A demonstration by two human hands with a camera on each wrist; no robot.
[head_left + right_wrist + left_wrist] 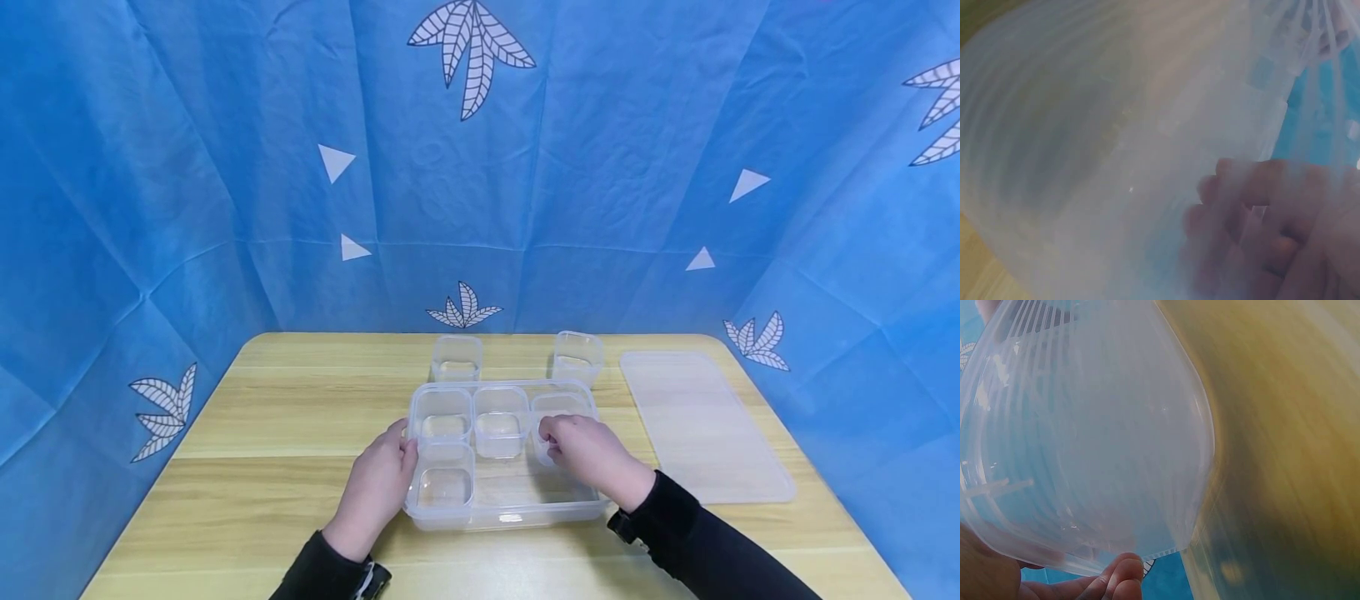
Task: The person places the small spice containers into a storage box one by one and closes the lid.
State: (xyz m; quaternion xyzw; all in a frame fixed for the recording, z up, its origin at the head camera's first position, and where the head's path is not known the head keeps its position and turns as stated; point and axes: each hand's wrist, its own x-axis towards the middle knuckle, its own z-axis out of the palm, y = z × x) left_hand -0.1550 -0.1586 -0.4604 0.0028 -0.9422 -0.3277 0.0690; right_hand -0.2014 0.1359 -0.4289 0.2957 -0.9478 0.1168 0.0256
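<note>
A clear plastic storage box (536, 510) lies on the table, with small clear square containers inside it. Two of these, the back-left container (442, 404) and the back-middle container (501, 423), sit side by side, and the front-left container (444, 479) is before them. My left hand (377, 479) grips the box's left wall, its fingers (1124, 575) curled at the edge in the left wrist view. Over the box's right side, my right hand (592, 454) pinches the back-right container (555, 404) with curled fingers. Cloudy plastic partly veils those fingers (1260, 181) in the right wrist view.
Behind the box stand two more small containers, one left (457, 354) and one right (579, 354). A flat translucent lid (705, 425) lies to the right on the wooden table (285, 433). Blue cloth (525, 183) hangs around the table's back and sides.
</note>
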